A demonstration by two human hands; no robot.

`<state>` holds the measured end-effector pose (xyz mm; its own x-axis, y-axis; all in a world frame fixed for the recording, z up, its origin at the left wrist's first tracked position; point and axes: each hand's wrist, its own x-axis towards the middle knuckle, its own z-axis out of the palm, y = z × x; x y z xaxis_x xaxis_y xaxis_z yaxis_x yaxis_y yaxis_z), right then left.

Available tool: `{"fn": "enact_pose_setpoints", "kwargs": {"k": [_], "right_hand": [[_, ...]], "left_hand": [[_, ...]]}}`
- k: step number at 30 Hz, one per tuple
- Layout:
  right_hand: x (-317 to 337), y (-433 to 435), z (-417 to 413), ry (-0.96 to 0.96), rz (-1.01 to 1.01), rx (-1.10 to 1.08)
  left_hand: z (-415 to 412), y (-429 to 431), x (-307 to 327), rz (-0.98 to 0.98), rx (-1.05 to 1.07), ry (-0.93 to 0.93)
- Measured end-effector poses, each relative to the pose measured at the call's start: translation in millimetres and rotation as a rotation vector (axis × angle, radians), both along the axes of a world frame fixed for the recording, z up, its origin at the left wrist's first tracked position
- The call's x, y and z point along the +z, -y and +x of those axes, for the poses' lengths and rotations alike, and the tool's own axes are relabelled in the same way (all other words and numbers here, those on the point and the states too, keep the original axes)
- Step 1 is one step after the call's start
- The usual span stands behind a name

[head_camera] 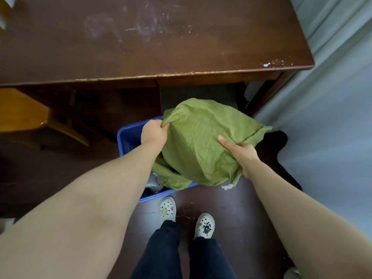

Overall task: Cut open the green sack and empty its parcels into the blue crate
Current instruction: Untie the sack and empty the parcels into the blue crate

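Note:
The green sack bulges over the blue crate, which stands on the floor in front of my feet, and hides most of it. My left hand grips a bunched corner at the sack's left top. My right hand holds the sack's right side, forefinger stretched across the cloth. The sack's lower edge droops into the crate. A grey wrapped parcel shows inside the crate near its front left. What else lies in the crate is hidden by the sack.
A dark wooden table stretches across just beyond the crate. A yellow wooden chair stands at the left. Pale curtains hang at the right. A white scrap lies on the floor by the crate.

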<state>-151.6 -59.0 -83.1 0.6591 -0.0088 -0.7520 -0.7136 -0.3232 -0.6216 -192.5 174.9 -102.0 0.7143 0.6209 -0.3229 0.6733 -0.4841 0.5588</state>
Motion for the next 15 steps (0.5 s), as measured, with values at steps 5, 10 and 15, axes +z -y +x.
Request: {"fn": "enact_pose_setpoints", "kwargs": {"k": [5,10,15], "right_hand": [[32.4,-29.0,17.4,0.277,-0.067,0.118],[76.8,-61.3,29.9,0.433,0.051,0.066],[97.8,-77.2,31.7,0.449,0.122,-0.115]], "left_hand": [[-4.9,-18.0,2.8,0.027,0.031,-0.023],[-3.0,-28.0,10.7,-0.042,0.037,0.018],[-3.4,-24.5,25.2,-0.048,0.013,0.121]]}}
